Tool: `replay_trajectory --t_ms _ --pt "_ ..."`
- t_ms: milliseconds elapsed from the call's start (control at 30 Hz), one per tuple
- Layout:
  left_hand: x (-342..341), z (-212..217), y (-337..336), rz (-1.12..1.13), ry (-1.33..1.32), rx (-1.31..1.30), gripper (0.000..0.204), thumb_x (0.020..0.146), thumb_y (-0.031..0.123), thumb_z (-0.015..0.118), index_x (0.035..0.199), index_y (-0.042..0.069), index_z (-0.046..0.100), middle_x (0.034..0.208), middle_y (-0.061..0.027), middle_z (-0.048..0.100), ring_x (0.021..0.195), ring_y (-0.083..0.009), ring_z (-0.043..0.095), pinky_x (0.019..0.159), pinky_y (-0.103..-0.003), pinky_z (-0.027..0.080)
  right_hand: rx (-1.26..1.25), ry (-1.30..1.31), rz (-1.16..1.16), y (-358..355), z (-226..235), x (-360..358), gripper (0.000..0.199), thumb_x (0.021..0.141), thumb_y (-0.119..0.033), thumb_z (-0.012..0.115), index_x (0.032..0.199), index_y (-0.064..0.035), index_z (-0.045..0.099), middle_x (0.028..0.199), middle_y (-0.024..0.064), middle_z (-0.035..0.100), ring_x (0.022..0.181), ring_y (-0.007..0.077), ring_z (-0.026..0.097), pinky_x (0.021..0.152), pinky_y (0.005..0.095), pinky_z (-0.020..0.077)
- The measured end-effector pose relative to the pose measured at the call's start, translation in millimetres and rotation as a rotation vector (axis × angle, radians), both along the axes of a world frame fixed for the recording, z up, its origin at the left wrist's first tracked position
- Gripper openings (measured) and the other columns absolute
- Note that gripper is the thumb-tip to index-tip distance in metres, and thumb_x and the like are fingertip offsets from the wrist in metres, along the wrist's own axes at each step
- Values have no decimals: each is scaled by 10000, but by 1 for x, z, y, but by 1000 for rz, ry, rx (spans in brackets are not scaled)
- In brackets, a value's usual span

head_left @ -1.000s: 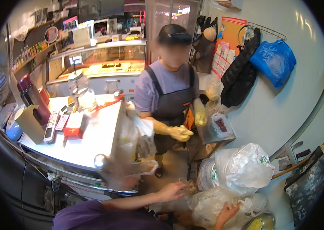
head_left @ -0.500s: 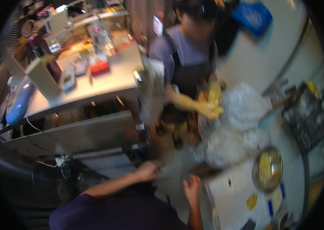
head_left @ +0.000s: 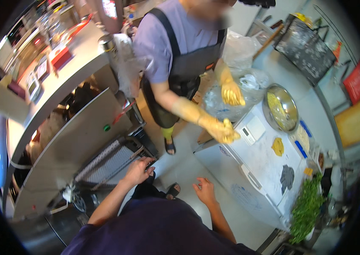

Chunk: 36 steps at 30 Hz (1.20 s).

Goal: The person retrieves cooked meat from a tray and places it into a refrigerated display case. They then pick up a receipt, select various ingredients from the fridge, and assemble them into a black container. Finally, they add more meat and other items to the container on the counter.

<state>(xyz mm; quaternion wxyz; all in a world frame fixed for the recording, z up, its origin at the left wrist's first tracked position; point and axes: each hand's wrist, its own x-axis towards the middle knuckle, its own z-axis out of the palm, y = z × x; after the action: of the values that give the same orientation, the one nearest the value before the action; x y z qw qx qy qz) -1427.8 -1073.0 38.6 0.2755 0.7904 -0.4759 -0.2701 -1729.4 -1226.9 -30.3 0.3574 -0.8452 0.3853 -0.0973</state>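
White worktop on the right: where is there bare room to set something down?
On the white worktop, the near-left stretch is bare, bordered by the small scale, the yellow piece and the grey piece. The far end is crowded: metal bowl, plastic bags, a co-worker's gloved hands. Greens fill the near-right edge.

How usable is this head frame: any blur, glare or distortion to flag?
Head view: heavy fisheye bending, black corners; the counter edge curves. Left hand and right hand are fairly sharp; the co-worker's yellow gloves look slightly soft. Glare on the metal bowl and the white freezer lid.
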Motion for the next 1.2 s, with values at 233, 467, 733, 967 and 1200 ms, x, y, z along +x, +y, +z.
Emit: replay_trajectory --t_ms 233,467,733,967,1200 --pt "67 -41 8 -108 7 31 254 853 122 592 1081 44 672 1034 -198 668 898 -360 663 791 -445 526 7 204 36 60 -9 11 351 835 -262 705 1071 -7 652 976 206 672 819 302 693 710 389 550" --pt "90 -138 -12 -469 11 224 373 748 259 703 1062 58 691 965 -194 691 942 -370 658 828 -464 521 275 522 -347 186 -113 -120 444 794 -419 708 1021 -37 700 948 143 719 827 260 708 761 388 549" --pt "76 -123 -87 -326 22 133 229 829 159 587 979 12 677 1006 -253 655 950 -416 634 851 -487 501 837 499 -842 241 -102 -100 422 872 -420 637 1046 -41 700 1002 165 701 955 270 665 834 366 515" --pt "69 -106 -228 -4 174 -248 396 765 284 741 1007 -16 649 868 -191 638 797 -347 626 733 -415 499 771 260 -949 192 -146 -59 421 887 -399 641 1082 -29 684 990 149 699 940 226 655 825 340 508" --pt "68 -21 -468 168 97 -491 912 729 420 795 1389 -49 375 1291 -257 462 1180 -375 482 998 -450 403 704 135 -986 88 -139 -11 421 902 -377 645 1117 -16 669 978 134 697 926 183 645 815 315 501"
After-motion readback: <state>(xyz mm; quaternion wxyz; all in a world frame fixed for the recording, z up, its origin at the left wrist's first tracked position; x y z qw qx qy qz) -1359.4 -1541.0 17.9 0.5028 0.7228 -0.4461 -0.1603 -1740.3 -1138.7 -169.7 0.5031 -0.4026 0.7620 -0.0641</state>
